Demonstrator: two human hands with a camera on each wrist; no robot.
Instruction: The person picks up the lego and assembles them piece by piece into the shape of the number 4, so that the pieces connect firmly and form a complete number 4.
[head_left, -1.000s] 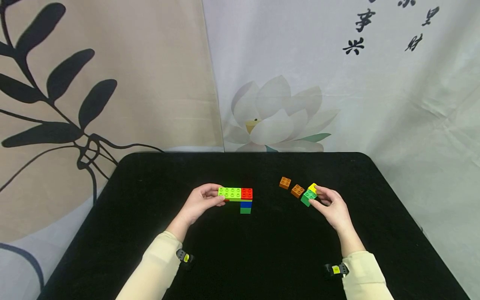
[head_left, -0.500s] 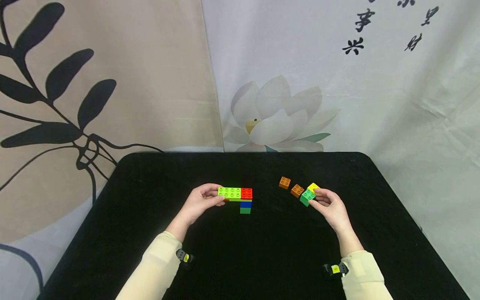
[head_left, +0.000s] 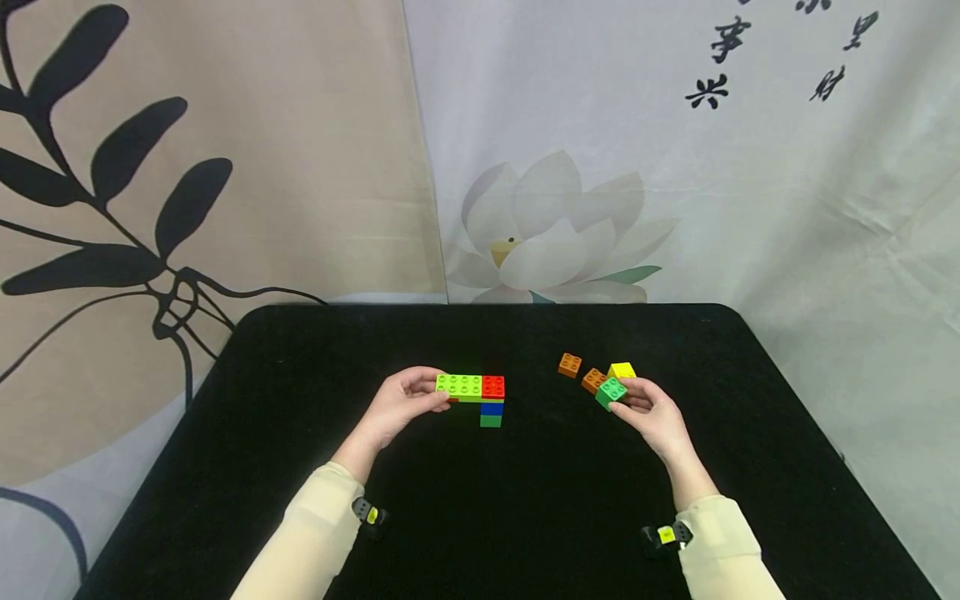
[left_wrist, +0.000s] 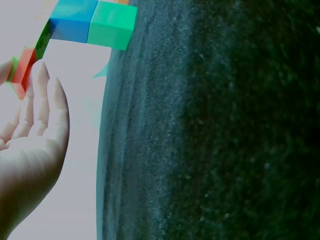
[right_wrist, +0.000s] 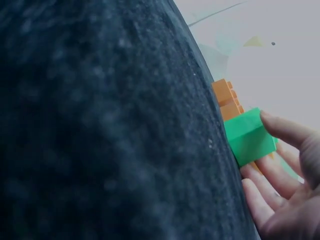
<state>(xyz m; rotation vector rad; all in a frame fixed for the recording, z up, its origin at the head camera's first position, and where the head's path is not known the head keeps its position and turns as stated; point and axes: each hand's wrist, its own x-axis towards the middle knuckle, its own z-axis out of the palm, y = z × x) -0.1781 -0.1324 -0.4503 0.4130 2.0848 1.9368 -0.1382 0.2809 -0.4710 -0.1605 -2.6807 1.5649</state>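
In the head view my left hand (head_left: 401, 404) grips the left end of a joined brick structure between thumb and fingers. Its top row is a lime-green brick (head_left: 460, 386) beside a red brick (head_left: 492, 387). Below the right end hang a blue brick (head_left: 492, 409) and a dark green brick (head_left: 491, 422). Another red brick (left_wrist: 24, 70) shows at the fingertips in the left wrist view. My right hand (head_left: 656, 421) pinches a green brick (head_left: 611, 392), also seen in the right wrist view. Right behind it sits a yellow brick (head_left: 622, 371), partly hidden.
Two orange bricks, a far one (head_left: 570, 364) and a nearer one (head_left: 594, 381), lie left of my right hand. The nearer is partly covered by the green brick. All is over a black table (head_left: 480, 517), with a printed curtain (head_left: 337, 150) behind its far edge.
My right hand has shifted slightly left with the green brick, which now overlaps the nearer orange brick. More of the yellow brick shows. My left hand and its structure stay put.
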